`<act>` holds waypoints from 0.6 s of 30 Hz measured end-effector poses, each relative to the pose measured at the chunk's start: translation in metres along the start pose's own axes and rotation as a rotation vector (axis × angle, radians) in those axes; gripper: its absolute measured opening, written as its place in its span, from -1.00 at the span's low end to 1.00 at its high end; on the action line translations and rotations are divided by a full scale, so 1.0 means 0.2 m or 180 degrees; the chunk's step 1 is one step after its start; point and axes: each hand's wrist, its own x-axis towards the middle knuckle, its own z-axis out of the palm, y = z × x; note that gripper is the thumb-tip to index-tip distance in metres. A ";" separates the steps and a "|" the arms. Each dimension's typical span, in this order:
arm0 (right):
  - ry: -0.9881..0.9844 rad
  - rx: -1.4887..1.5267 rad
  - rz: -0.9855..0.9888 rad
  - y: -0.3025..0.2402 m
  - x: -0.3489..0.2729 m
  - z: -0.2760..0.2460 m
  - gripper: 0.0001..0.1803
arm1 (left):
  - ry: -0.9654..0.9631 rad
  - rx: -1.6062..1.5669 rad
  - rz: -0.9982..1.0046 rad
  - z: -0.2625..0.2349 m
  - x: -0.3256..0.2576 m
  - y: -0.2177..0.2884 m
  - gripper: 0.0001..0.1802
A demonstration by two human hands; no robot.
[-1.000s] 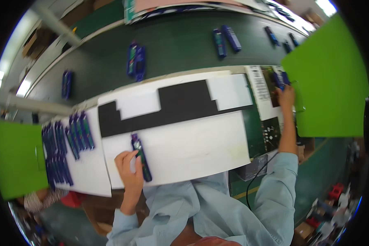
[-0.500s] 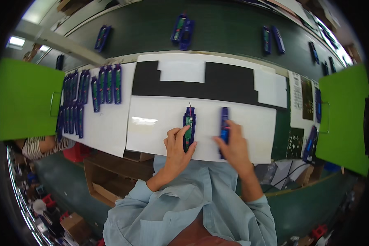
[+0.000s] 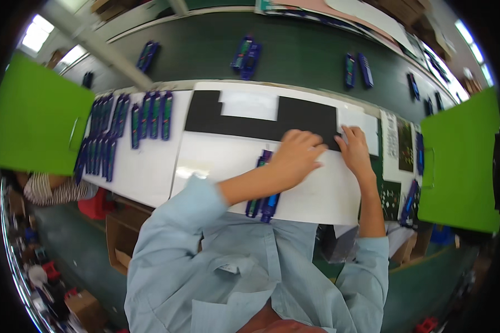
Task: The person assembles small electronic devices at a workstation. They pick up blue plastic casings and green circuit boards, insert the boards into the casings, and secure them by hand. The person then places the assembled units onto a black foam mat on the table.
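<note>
My left hand (image 3: pixel 297 155) reaches across the white work board, palm down and fingers loosely spread, with nothing seen in it. My right hand (image 3: pixel 356 151) is at the right end of the black sheet (image 3: pixel 308 114), thumb and fingers apart, its fingertips over the edge of a white card (image 3: pixel 370 131). Whether they touch the card I cannot tell. Below my left forearm lie a blue casing half with a green circuit board (image 3: pixel 252 208) and, beside it, a second blue casing half (image 3: pixel 269 207). My forearm hides the middle of both.
Several blue casings with green boards (image 3: pixel 154 116) stand in rows on the left. More casing pairs (image 3: pixel 246 58) lie on the green belt (image 3: pixel 300 50) beyond the board. Green panels (image 3: pixel 36 119) flank both sides. Another person's striped sleeve (image 3: pixel 58 188) shows at left.
My left hand has left the circuit-board casing and moved right and away from me. My right hand has let go of the other casing half, now beside the first, and moved far right.
</note>
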 end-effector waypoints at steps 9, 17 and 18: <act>-0.0349 0.0567 0.0479 0.08 -0.03 0.08 -0.81 | 0.0121 0.0489 -0.0294 0.50 0.20 -0.26 -0.18; 0.0229 0.1323 0.0609 -0.03 -0.07 -0.02 -0.83 | -0.0128 0.0431 -0.0406 0.40 0.22 -0.27 -0.28; 0.0231 0.1536 0.0764 -0.09 -0.12 -0.04 -0.83 | 0.0024 0.0175 -0.0453 0.38 0.16 -0.25 -0.35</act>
